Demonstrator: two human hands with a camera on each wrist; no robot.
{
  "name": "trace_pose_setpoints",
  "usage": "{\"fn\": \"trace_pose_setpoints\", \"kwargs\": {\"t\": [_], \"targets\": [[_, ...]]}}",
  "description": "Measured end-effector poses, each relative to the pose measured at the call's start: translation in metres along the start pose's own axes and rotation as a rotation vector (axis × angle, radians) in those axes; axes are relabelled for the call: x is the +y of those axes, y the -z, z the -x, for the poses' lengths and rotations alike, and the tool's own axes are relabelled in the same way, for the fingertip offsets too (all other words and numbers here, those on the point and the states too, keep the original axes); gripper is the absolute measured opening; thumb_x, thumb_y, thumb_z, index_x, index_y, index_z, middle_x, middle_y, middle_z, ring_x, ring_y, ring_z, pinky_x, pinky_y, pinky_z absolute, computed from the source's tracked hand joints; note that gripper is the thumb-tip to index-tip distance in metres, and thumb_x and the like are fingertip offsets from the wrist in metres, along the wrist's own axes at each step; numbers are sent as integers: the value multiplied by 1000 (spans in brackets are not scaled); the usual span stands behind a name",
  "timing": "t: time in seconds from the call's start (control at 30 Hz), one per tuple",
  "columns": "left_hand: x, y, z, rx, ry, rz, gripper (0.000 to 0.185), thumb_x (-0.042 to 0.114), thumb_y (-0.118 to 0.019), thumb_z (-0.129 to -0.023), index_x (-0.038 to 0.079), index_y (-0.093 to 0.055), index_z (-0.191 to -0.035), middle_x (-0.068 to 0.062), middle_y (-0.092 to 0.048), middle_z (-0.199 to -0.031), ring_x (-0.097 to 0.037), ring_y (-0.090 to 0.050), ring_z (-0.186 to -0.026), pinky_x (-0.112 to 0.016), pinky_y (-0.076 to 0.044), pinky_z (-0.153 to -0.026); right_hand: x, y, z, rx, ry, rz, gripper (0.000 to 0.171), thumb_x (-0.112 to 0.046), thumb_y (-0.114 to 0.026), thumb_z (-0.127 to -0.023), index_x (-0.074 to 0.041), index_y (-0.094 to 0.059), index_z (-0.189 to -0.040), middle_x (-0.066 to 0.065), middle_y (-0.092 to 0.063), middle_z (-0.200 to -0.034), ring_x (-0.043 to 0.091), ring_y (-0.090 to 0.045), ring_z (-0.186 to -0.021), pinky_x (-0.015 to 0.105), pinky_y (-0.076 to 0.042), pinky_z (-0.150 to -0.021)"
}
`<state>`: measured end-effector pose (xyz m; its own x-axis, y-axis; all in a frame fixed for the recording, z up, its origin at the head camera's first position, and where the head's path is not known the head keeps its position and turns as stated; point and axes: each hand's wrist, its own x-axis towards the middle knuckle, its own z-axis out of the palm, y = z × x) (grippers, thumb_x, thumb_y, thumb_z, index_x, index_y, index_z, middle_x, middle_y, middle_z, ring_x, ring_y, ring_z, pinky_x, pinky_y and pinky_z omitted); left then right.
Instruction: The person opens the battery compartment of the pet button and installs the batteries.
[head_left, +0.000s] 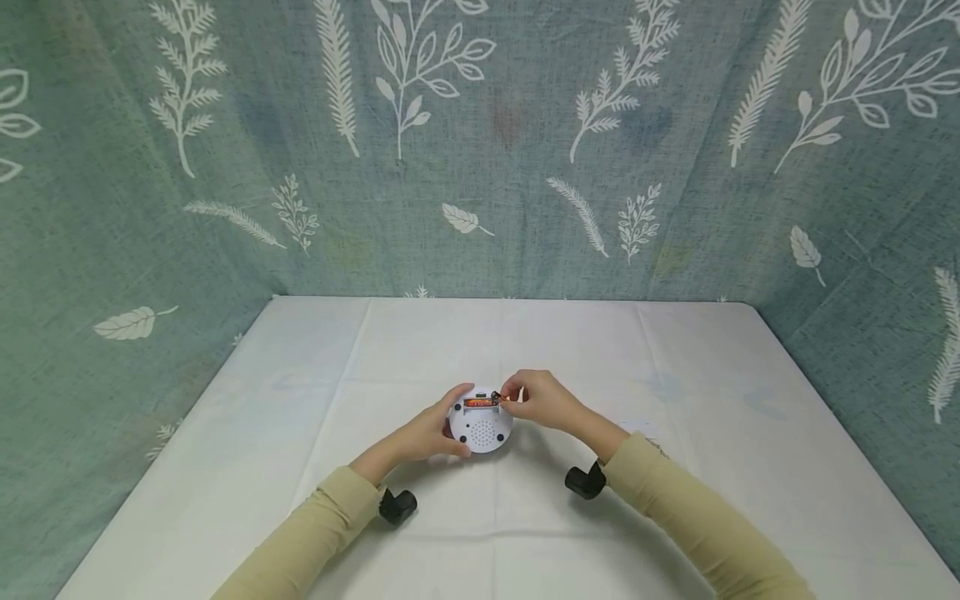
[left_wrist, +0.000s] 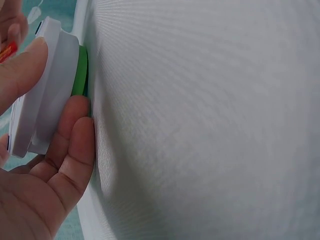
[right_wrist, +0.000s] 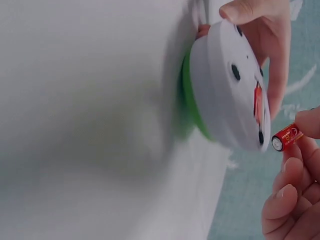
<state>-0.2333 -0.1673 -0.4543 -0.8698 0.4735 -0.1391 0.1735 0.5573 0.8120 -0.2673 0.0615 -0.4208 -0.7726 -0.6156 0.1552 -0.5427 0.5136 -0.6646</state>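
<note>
A round white device, with speaker holes, dark feet and a slot on its upturned face, is held over the table by my left hand. The thumb and fingers of that hand grip its rim. Its green underside faces the cloth. One red battery lies in the slot. Between thumb and fingertips my right hand pinches a second red battery, its silver end turned toward the device. This battery is just off the slot's right end, apart from the device in the right wrist view.
A white cloth covers the table. Beyond its back edge hangs a green leaf-patterned curtain. A flat whitish item lies partly behind the right sleeve. Black wrist cameras stick out below both cuffs.
</note>
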Motion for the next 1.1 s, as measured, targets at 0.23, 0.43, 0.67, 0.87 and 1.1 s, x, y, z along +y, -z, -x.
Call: {"fn": "trace_pose_setpoints", "kwargs": {"t": [0.23, 0.43, 0.67, 0.87, 1.1], "targets": [[0, 0, 0, -5, -6, -19, 97, 16, -77, -73, 17, -12, -146, -11, -48, -115, -15, -48, -78, -29, -41, -69, -9, -12, -11, -3, 25, 27, 8, -10, -67, -82, -5, -66, -88, 0, -62, -79, 8, -47, -66, 18, -41, -56], [0, 0, 0, -1, 2, -19, 98, 15, -77, -73, 16, -13, -146, -11, -49, -115, -15, -48, -79, -29, -41, -70, -15, -20, -14, -19, -21, 93, 12, -11, -67, -82, -4, -68, -91, 1, -63, -83, 9, -53, -72, 20, -44, -63], [2, 0, 2, 9, 12, -20, 98, 15, -77, -72, 17, -13, -146, -13, -47, -122, -15, -49, -79, -29, -42, -71, -20, -24, -14, -6, -17, 206, 11, -14, -67, -83, -7, -68, -91, 0, -61, -84, 10, -55, -74, 21, -45, -64], [1, 0, 2, -11, -10, -14, 97, 15, -76, -74, 15, -11, -147, -13, -44, -127, -15, -49, -80, -28, -42, -71, -21, -29, -14, 7, 26, 294, 10, -16, -66, -83, -9, -68, -89, -4, -57, -79, 6, -48, -67, 18, -41, -58], [0, 0, 1, -8, -24, -6, 97, 16, -76, -74, 13, -12, -146, -13, -44, -128, -16, -49, -83, -28, -42, -72, -24, -33, -13, 14, 47, 395, 11, -16, -66, -83, -9, -68, -91, -2, -60, -85, 8, -54, -70, 19, -45, -60]]}}
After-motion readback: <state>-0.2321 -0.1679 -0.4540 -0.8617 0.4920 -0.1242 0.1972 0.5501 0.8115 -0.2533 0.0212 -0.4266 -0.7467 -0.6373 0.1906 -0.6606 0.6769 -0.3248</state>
